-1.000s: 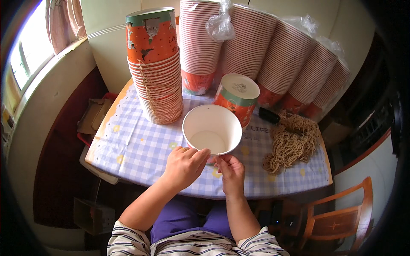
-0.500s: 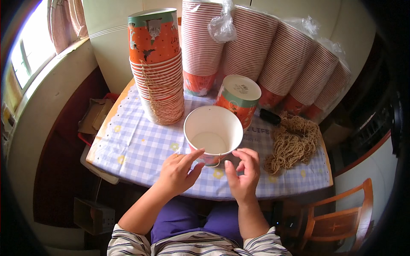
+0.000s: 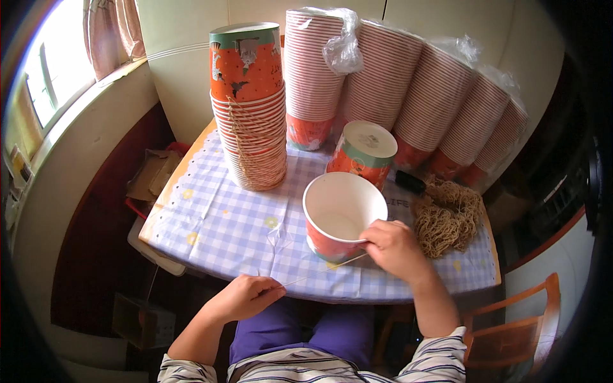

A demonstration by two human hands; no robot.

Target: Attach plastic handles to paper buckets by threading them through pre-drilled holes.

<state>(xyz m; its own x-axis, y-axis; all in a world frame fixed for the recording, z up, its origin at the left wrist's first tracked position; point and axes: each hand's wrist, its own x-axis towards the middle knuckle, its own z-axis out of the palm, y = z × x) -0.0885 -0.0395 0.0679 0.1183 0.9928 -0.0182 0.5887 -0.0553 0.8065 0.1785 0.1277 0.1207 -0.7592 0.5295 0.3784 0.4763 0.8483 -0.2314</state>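
Observation:
A paper bucket [image 3: 319, 226] with a white inside and a red and green outside stands upright on the table near me. My right hand [image 3: 396, 247] is closed on its rim at the right front, thumb and fingers pinched together. From there a thin pale string [image 3: 348, 260] runs taut down to the left. Its other end is pinched in my left hand [image 3: 246, 297], which hovers at the table's front edge. Where the string meets the bucket is hidden behind my right fingers. Just behind stands an upside-down orange and green bucket [image 3: 365, 158].
A tall stack of upturned buckets [image 3: 249, 127] with strings hanging down its side stands at the left. Several plastic-wrapped stacks [image 3: 380, 76] line the back. On the right lie a bundle of tan strings [image 3: 447, 220] and a black cylindrical object [image 3: 408, 182]. A wooden chair [image 3: 517, 325] is at lower right.
Both hands were open beside the bucket's front. The left has drawn back toward me, pulling the string taut; the right has closed on the rim. The string loop formerly hung at the bucket's front.

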